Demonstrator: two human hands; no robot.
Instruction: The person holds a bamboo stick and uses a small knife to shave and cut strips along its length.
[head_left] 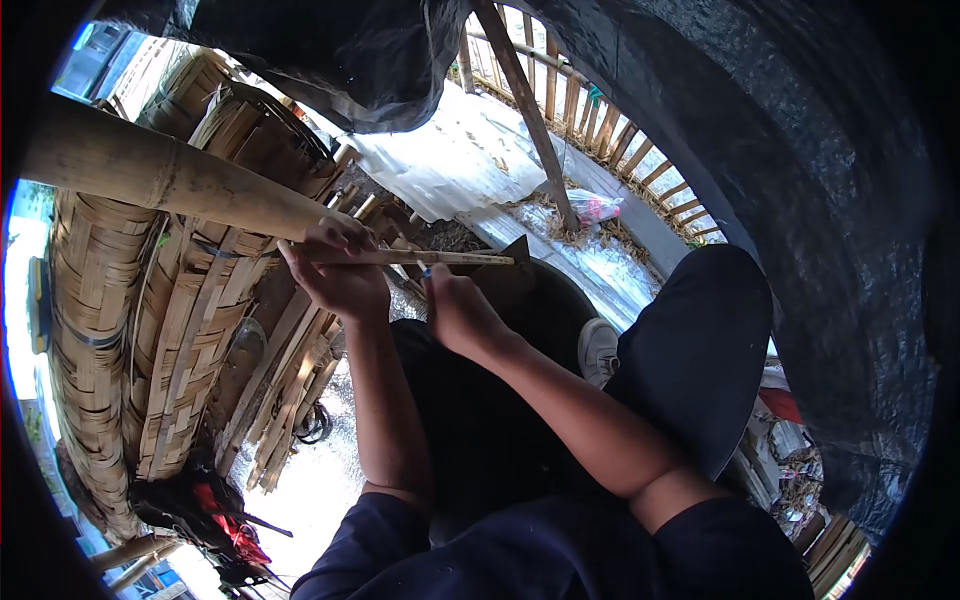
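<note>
A thin bamboo strip (455, 257) extends across the middle of the view, from my left hand toward the right. My left hand (345, 272) is wrapped round its left part, beside the end of a thick bamboo pole (190, 180). Just below the strip, my right hand (458, 308) is closed on something small with a bluish end near the thumb; the rest of that object is hidden. The strip's right end lies by a dark, pointed piece (516, 262) above a dark round container.
Large woven bamboo rolls (95, 300) stand at the left, with split bamboo pieces (295, 400) beside them. A slatted fence (600, 125) curves along the top right. Black sheeting (800, 200) hangs at the right. A clear plastic bag (595, 207) lies near a leaning pole (530, 110).
</note>
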